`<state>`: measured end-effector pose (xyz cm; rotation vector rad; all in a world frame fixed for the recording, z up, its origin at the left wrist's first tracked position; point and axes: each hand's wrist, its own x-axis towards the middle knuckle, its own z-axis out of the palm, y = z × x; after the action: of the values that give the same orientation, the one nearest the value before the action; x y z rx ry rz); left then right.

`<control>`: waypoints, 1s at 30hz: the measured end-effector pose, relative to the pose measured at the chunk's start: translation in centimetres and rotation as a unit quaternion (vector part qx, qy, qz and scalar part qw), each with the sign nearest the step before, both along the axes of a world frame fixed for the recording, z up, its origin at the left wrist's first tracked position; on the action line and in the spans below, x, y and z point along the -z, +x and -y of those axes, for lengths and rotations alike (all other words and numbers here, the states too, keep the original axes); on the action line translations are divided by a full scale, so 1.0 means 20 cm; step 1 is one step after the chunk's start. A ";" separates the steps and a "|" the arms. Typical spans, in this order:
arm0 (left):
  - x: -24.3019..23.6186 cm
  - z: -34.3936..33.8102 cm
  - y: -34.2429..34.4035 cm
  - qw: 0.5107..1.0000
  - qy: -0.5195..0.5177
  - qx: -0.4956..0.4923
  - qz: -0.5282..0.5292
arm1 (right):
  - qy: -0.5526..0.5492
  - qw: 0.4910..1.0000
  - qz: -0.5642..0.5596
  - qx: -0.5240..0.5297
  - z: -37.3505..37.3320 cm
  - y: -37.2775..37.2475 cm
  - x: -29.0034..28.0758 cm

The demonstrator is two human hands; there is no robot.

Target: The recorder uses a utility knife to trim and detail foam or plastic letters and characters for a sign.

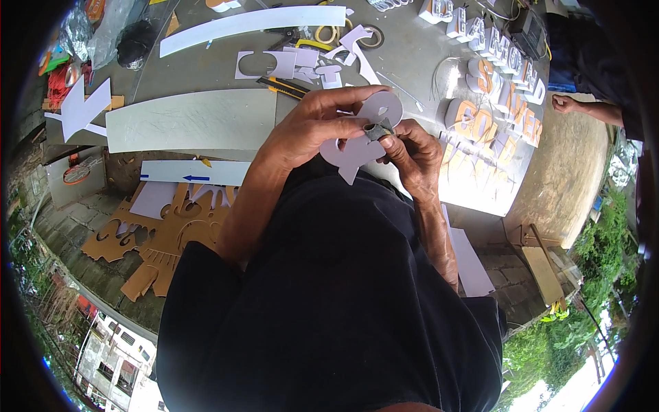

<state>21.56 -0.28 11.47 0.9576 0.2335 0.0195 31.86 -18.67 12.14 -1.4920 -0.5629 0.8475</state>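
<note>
An ampersand-shaped cutout [351, 155] of pale flat sheet is held up over the table's near edge, in front of my dark shirt. My left hand [312, 123] is closed on its left side, thumb and fingers gripping it. A small folded grey piece that looks like sandpaper [375, 131] lies against the middle of the cutout. Pinched round that piece are the thumb and fingers of my right hand [416, 152]. Just beyond my left hand, a yellow-and-black utility knife [285, 87] rests on the table.
Raised letters [480, 123] in white and orange cover the table's right side, near another person's hand [564, 104]. Long pale strips [192, 122], cut scraps [281, 63] and tape rolls [328, 34] lie on the left and far parts. Brown cut-out board [171, 226] sits below at left.
</note>
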 end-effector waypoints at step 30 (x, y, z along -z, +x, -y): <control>0.08 0.10 -0.03 0.988 -0.062 -0.138 -0.024 | -0.010 0.975 0.218 -0.044 0.01 -0.05 0.00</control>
<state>20.92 -2.34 9.86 0.7976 0.4062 0.2347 30.92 -18.96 12.11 -1.6930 -0.9513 0.5915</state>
